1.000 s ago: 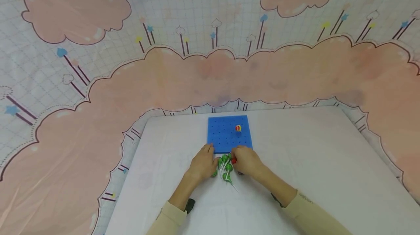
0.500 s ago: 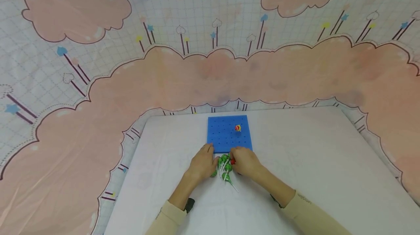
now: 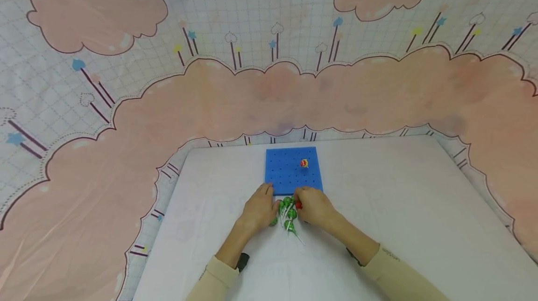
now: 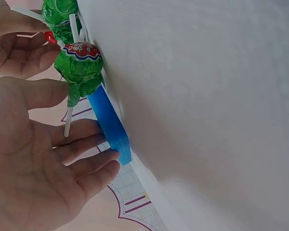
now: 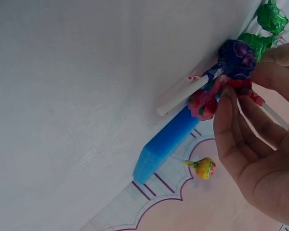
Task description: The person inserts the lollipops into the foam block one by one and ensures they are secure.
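My left hand (image 3: 260, 207) rests with extended fingers against the near left corner of a blue board with small holes (image 3: 286, 175). Its thumb touches a green-wrapped lollipop (image 4: 78, 65) in the left wrist view. Across the pile, my right hand (image 3: 314, 205) has its thumb and fingers closed around a red-wrapped lollipop (image 5: 241, 86), partly hidden by the fingers. Beside that thumb are a dark blue lollipop (image 5: 237, 58) and a pink one (image 5: 202, 105). Several green lollipops (image 3: 290, 225) lie between the hands, white sticks pointing various ways.
One yellow-and-red lollipop (image 3: 304, 163) stands upright in the board's right half. The board lies on a white-covered table (image 3: 399, 198), toward its far edge. Behind hangs a cloth printed with pink clouds (image 3: 260, 100).
My right hand has shifted very slightly left over the pile, with its fingers at the red lollipop. The left hand stays nearly still at the board's corner.
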The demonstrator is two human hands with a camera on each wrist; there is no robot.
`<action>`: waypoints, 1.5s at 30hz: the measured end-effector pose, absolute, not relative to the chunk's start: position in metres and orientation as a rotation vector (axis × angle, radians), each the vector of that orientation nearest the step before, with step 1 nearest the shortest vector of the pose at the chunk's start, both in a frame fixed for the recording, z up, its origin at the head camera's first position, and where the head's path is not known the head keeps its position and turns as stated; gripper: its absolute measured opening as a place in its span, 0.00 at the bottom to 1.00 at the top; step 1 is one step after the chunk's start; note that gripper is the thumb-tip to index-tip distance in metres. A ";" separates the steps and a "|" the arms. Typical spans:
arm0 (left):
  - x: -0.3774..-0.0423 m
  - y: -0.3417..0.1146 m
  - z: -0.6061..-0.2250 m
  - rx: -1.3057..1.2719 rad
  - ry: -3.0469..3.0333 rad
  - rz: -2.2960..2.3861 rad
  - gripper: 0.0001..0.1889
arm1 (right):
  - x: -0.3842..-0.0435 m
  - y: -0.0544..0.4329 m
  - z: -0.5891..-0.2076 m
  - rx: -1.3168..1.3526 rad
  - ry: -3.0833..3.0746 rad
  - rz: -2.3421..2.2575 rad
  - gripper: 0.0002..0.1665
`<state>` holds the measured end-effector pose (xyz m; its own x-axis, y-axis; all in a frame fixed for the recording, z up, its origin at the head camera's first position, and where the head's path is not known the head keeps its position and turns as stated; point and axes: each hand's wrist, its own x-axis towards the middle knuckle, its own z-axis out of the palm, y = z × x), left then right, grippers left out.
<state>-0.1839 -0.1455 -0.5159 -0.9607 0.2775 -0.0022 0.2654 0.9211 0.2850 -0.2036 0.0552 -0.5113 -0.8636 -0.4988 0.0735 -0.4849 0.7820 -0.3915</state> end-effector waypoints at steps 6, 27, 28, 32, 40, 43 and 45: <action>-0.185 -0.146 -0.515 0.432 3.046 0.442 0.29 | -0.203 0.056 -0.507 -0.799 2.935 -0.637 0.13; -0.186 -0.145 -0.514 0.423 3.051 0.443 0.31 | -0.209 0.062 -0.502 -0.752 2.988 -0.765 0.12; -0.186 -0.145 -0.514 0.424 3.050 0.442 0.31 | -0.210 0.062 -0.502 -0.759 2.992 -0.769 0.12; -0.186 -0.145 -0.515 0.433 3.045 0.432 0.31 | -0.210 0.063 -0.502 -0.761 3.005 -0.806 0.14; -0.186 -0.145 -0.516 0.424 3.037 0.448 0.32 | -0.211 0.067 -0.502 -0.756 3.066 -0.866 0.15; -0.186 -0.144 -0.516 0.416 3.033 0.448 0.32 | -0.213 0.068 -0.502 -0.763 3.073 -0.905 0.12; -0.186 -0.144 -0.516 0.415 3.032 0.449 0.32 | -0.214 0.069 -0.503 -0.758 3.069 -0.930 0.12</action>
